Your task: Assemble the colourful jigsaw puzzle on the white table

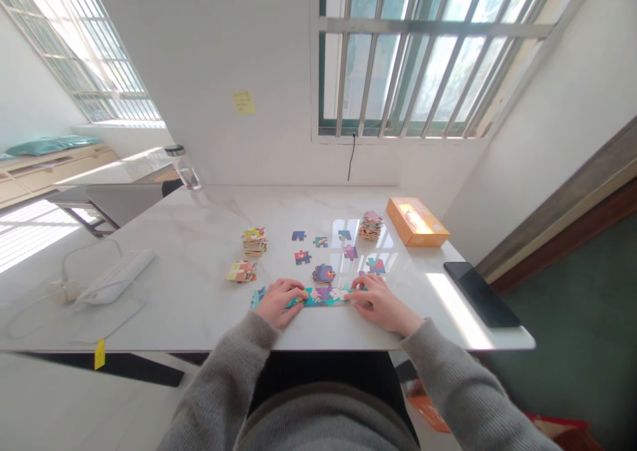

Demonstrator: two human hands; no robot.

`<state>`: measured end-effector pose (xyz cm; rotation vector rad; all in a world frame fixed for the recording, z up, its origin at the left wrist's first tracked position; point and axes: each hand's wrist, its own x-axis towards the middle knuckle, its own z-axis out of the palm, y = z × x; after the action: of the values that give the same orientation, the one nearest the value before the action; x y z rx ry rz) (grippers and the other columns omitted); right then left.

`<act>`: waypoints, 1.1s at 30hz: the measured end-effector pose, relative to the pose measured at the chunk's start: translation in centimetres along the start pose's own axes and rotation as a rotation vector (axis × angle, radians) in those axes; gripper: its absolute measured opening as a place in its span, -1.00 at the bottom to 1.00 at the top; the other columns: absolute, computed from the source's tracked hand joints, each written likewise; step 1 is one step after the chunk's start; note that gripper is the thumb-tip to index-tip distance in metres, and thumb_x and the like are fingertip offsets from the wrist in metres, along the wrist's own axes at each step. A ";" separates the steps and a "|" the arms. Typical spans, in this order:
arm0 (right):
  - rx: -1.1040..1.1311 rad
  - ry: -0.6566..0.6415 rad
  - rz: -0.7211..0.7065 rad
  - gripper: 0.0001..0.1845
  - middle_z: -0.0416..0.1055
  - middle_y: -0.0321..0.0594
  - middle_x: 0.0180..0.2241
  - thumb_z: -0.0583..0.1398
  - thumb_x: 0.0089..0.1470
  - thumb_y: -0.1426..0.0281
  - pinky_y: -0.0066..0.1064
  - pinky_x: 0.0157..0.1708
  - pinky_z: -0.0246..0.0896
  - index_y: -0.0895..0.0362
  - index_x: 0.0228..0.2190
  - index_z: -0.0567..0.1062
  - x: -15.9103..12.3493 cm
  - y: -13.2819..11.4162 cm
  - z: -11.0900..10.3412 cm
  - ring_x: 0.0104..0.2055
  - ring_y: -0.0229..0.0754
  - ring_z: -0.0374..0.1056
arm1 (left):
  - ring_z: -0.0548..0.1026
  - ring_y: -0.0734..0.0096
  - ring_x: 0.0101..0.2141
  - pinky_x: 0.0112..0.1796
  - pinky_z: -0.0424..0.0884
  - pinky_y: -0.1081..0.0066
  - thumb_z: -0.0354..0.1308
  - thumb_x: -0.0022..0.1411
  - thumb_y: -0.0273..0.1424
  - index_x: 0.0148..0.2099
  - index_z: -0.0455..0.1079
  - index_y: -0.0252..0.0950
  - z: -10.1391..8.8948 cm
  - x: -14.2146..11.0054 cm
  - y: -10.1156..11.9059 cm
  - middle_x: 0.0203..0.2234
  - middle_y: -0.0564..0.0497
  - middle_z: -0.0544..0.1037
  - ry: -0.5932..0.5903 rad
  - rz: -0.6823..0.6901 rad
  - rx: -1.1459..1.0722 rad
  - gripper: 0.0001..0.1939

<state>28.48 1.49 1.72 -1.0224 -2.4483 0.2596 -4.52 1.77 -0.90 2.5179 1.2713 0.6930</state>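
Note:
A strip of joined jigsaw pieces point(323, 296), teal with purple and white shapes, lies along the near side of the table. My left hand point(279, 302) is over its left part, fingers bent across it and thumb by the near edge. At the right end, my right hand point(382, 302) has its fingertips and thumb on the strip, hiding that end. Just beyond the strip sits a small pile of dark blue pieces point(324, 273). Loose pieces lie farther out, among them a red and blue piece point(302, 257), a purple piece point(350, 252) and a teal and pink piece point(375, 265).
Tall piece stacks stand at left point(255, 242) and right point(371, 227), with a low pile point(242, 271) at left. An orange box point(417, 222) and a black phone point(480, 294) lie at right. A power strip point(117, 278) with cables and a bottle point(184, 168) are at left.

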 end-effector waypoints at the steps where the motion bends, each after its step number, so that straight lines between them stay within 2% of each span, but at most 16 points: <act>1: -0.004 0.005 0.000 -0.65 0.40 -0.13 -0.12 0.23 0.15 0.52 -0.07 0.04 0.22 -0.08 -0.10 0.61 0.1 0.1 0.1 -0.05 -0.05 0.29 | 0.39 0.15 0.00 -0.01 0.30 0.15 0.11 0.28 -0.37 -0.08 0.51 -0.13 0.0 0.1 -0.2 -0.04 -0.04 0.52 0.003 -0.004 0.000 -0.79; 6: -0.020 0.043 -0.009 -0.65 0.41 -0.11 -0.06 0.20 0.18 0.51 0.00 0.07 0.22 -0.09 -0.07 0.59 0.0 0.3 0.6 0.01 -0.01 0.29 | 0.39 0.14 0.00 -0.01 0.33 0.16 0.12 0.27 -0.38 -0.08 0.51 -0.14 0.3 0.3 -0.4 -0.05 -0.04 0.52 0.013 -0.019 0.000 -0.79; 9: -0.008 0.169 0.027 -0.69 0.41 -0.08 -0.01 0.19 0.22 0.44 0.00 0.11 0.23 -0.04 -0.03 0.56 -0.6 0.7 0.6 0.08 0.03 0.28 | 0.39 0.15 0.01 0.00 0.33 0.16 0.11 0.28 -0.38 -0.08 0.51 -0.14 0.4 0.2 -0.3 -0.04 -0.05 0.52 0.028 -0.017 0.001 -0.79; 11: 0.004 0.256 0.083 -0.70 0.43 -0.07 -0.04 0.17 0.24 0.41 -0.01 0.08 0.28 -0.01 -0.02 0.55 -1.2 1.2 0.5 0.06 0.02 0.31 | 0.39 0.15 0.00 0.00 0.33 0.15 0.10 0.28 -0.38 -0.08 0.51 -0.14 0.4 0.2 -0.3 -0.05 -0.04 0.53 0.034 -0.010 0.000 -0.79; 13: 0.006 0.280 0.125 -0.72 0.45 -0.09 -0.07 0.16 0.25 0.41 -0.03 0.05 0.31 -0.01 -0.03 0.55 -1.8 1.6 0.2 0.01 0.00 0.34 | 0.39 0.14 0.00 0.00 0.33 0.15 0.11 0.28 -0.37 -0.08 0.52 -0.14 0.4 0.1 -0.4 -0.05 -0.04 0.53 0.034 -0.005 0.000 -0.79; 18: -0.043 0.161 0.115 -0.70 0.41 -0.11 0.01 0.24 0.17 0.39 -0.07 0.07 0.34 -0.05 -0.04 0.54 -2.5 1.5 -0.6 0.04 0.01 0.32 | 0.39 0.15 -0.01 0.01 0.31 0.14 0.09 0.29 -0.37 -0.10 0.51 -0.15 0.3 0.2 -0.4 -0.04 -0.05 0.53 0.028 0.003 -0.007 -0.79; 22: -0.075 0.085 0.111 -0.73 0.39 -0.10 -0.01 0.25 0.17 0.39 -0.03 0.09 0.33 -0.04 -0.08 0.55 -2.3 1.1 -0.8 0.06 0.03 0.31 | 0.38 0.15 -0.01 0.02 0.31 0.14 0.09 0.29 -0.35 -0.10 0.51 -0.15 0.3 0.2 -0.5 -0.05 -0.05 0.54 0.027 0.011 -0.008 -0.79; 29: -0.019 0.104 0.099 -0.75 0.38 -0.08 -0.07 0.16 0.23 0.44 -0.07 0.03 0.36 0.00 -0.08 0.53 -1.9 0.3 -0.4 0.00 -0.02 0.31 | 0.38 0.14 -0.01 -0.01 0.32 0.16 0.07 0.29 -0.34 -0.09 0.52 -0.15 0.2 0.2 -0.4 -0.04 -0.05 0.53 0.020 0.009 -0.002 -0.78; 33: -0.013 0.069 0.067 -0.71 0.37 -0.09 -0.10 0.14 0.23 0.49 -0.08 0.02 0.37 -0.01 -0.07 0.53 -1.4 -0.3 -0.8 -0.03 -0.03 0.31 | 0.38 0.15 -0.01 0.00 0.32 0.15 0.08 0.30 -0.33 -0.09 0.52 -0.15 0.2 0.2 -0.4 -0.04 -0.05 0.53 0.017 0.009 -0.007 -0.78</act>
<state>29.53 0.28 2.05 -1.1016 -2.3603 0.2269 -4.57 2.16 -1.11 2.5192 1.2612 0.7216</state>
